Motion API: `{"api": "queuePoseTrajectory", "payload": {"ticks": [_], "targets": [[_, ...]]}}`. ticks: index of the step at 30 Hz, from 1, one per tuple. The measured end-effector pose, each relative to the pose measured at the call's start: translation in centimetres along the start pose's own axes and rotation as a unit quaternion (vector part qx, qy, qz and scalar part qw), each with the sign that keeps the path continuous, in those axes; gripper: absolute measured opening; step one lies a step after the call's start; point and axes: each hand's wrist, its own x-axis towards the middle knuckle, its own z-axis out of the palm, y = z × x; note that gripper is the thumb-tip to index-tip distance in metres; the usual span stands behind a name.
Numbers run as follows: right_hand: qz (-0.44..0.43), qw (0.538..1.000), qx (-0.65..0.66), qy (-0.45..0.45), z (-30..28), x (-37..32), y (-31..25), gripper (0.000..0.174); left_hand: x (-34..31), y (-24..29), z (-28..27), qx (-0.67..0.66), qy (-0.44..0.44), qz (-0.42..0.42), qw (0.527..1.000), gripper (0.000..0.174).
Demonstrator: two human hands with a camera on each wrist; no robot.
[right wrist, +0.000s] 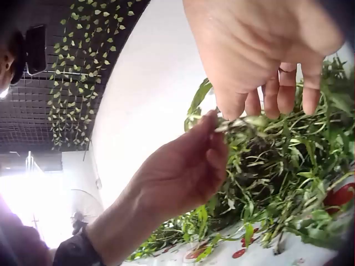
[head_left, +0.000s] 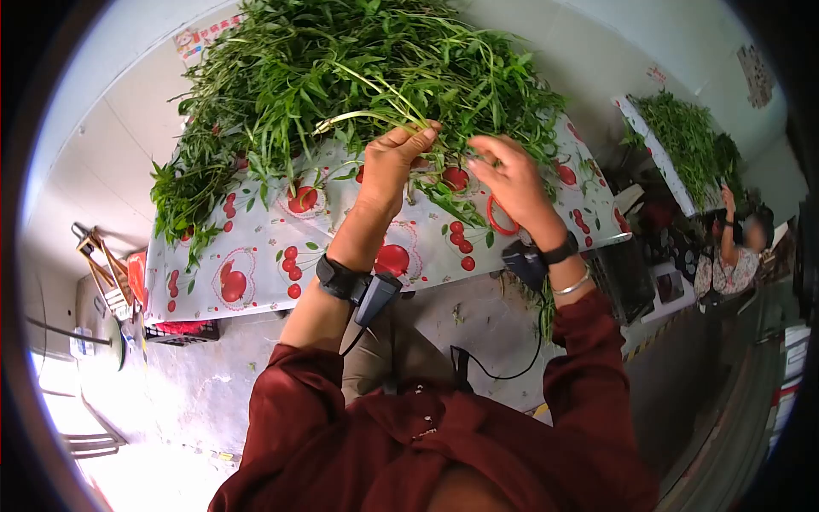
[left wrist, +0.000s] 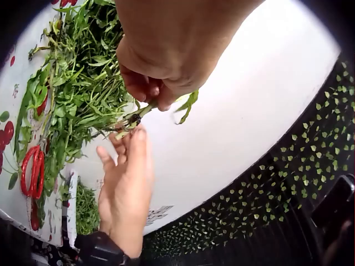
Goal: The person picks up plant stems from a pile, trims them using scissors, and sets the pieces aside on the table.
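Observation:
My left hand (head_left: 391,166) pinches a few pale green leafy stems (head_left: 358,113) between thumb and fingers, above the table's near side. Their cut or root ends point right, toward my right hand (head_left: 514,183). In the left wrist view the right hand (left wrist: 126,183) has its fingers extended close by the stem ends (left wrist: 133,122); the right wrist view shows its fingertips (right wrist: 230,113) at the stems, blurred, and contact is hard to tell. Red looped handles (left wrist: 33,173) lie on the cloth below the right hand. A large heap of leafy greens (head_left: 341,51) lies behind both hands.
A cherry-patterned cloth (head_left: 341,247) covers the table. Another table (head_left: 657,154) with greens stands at the right, a person (head_left: 738,264) beside it. A black crate (head_left: 183,334) is under the left edge, with a wooden folding chair (head_left: 102,269) farther left.

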Motion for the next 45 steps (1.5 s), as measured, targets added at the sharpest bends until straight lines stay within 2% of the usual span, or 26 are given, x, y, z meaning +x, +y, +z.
{"api": "queuePoseTrajectory", "payload": {"ticks": [1,2,4,7,8,10,13,15,17,21,23,25,27,28,29,30,31,33,34,35,37,38,39,41,43,45], "targets": [[-0.064,0.998,0.015,0.024,0.6,0.5,-0.3,0.022,-0.2,-0.1,0.5,0.001,-0.006,-0.004,1.0,0.014],[-0.06,0.998,0.013,0.028,0.8,0.7,-0.5,0.022,-0.3,-0.3,0.9,-0.003,-0.023,0.005,1.0,0.014],[0.021,0.992,0.099,-0.073,1.0,1.0,-0.6,0.02,-0.5,-0.6,1.1,-0.009,-0.048,0.028,0.998,0.014],[0.083,0.975,0.161,-0.128,1.4,0.8,0.7,0.019,-0.7,-0.8,1.1,-0.009,-0.051,0.037,0.998,0.015],[0.083,0.975,0.163,-0.129,1.4,0.6,1.1,0.019,-0.7,-0.9,1.1,-0.008,-0.05,0.036,0.998,0.015],[0.144,0.938,0.272,-0.158,1.3,0.1,1.2,0.022,-0.8,-1.2,1.1,0.006,-0.047,0.035,0.998,0.015],[0.204,0.908,0.323,-0.173,0.2,-0.4,0.7,0.024,-1.0,-1.9,1.3,-0.012,-0.061,0.04,0.997,0.014],[0.214,0.899,0.343,-0.17,-0.3,-0.7,0.4,0.021,-1.0,-2.5,1.5,-0.018,-0.066,0.049,0.996,0.014],[0.247,0.857,0.411,-0.19,-0.7,-1.1,0.5,0.021,-1.0,-2.8,1.7,-0.023,-0.069,0.06,0.996,0.014],[0.27,0.842,0.44,-0.161,-1.7,-2.3,2.1,0.018,-0.6,-1.6,1.4,-0.076,0.01,0.068,0.995,0.013],[0.257,0.854,0.44,-0.107,-2.9,-3.1,3.9,0.019,-0.3,-0.5,0.2,-0.096,0.042,0.075,0.992,0.014],[0.281,0.881,0.367,-0.098,-4.0,-3.7,4.9,0.028,-0.1,-0.3,-0.6,-0.106,0.032,0.084,0.99,0.016],[0.301,0.918,0.211,-0.151,-4.6,-3.9,7.4,0.024,-0.2,-0.4,-0.9,-0.113,0.031,0.078,0.99,0.017],[0.297,0.918,0.214,-0.152,-4.6,-4.3,8.6,0.024,-0.3,-0.4,-0.9,-0.122,0.025,0.068,0.99,0.017],[0.15,0.98,-0.039,-0.128,-4.6,-4.7,9.7,0.019,-0.4,-0.5,-0.8,-0.123,0.015,0.066,0.99,0.017],[-0.01,0.953,-0.289,-0.088,-4.5,-4.5,9.3,0.023,-0.5,-0.7,-0.8,-0.121,0.019,0.063,0.991,0.017],[-0.018,0.953,-0.29,-0.084,-4.5,-4.3,9.0,0.023,-0.5,-0.9,-0.7,-0.121,0.023,0.062,0.99,0.016],[0.047,0.955,-0.287,-0.057,-4.4,-3.9,7.5,0.039,-0.6,-1.2,-0.5,-0.121,0.028,0.057,0.991,0.015],[0.065,0.968,-0.236,-0.057,-4.2,-3.5,6.5,0.046,-0.6,-1.3,-0.3,-0.122,0.028,0.054,0.991,0.014],[0.016,0.972,-0.234,-0.03,-3.9,-3.1,5.8,0.042,-0.7,-1.5,-0.1,-0.123,0.028,0.05,0.991,0.013],[0.144,0.987,-0.016,-0.063,-2.8,-2.4,4.9,0.036,-0.6,-2.2,0.1,-0.11,0.015,0.052,0.992,0.01],[0.176,0.976,0.112,-0.058,-2.1,-2.4,4.4,0.032,-0.6,-2.6,0.1,-0.108,0.001,0.054,0.993,0.01],[0.227,0.953,0.179,-0.092,-1.8,-2.1,3.0,0.033,-0.6,-2.8,0.2,-0.107,-0.013,0.054,0.993,0.011],[0.264,0.92,0.269,-0.107,-0.7,-1.9,0.7,0.038,-0.9,-2.5,0.7,-0.104,-0.01,0.044,0.993,0.01],[0.261,0.901,0.32,-0.132,0.2,-2.0,0.2,0.043,-1.1,-2.6,1.0,-0.101,-0.007,0.031,0.994,0.009],[0.227,0.868,0.427,-0.117,1.5,-2.3,0.4,0.044,-1.0,-2.9,1.1,-0.083,-0.028,0.084,0.993,0.008]]}}
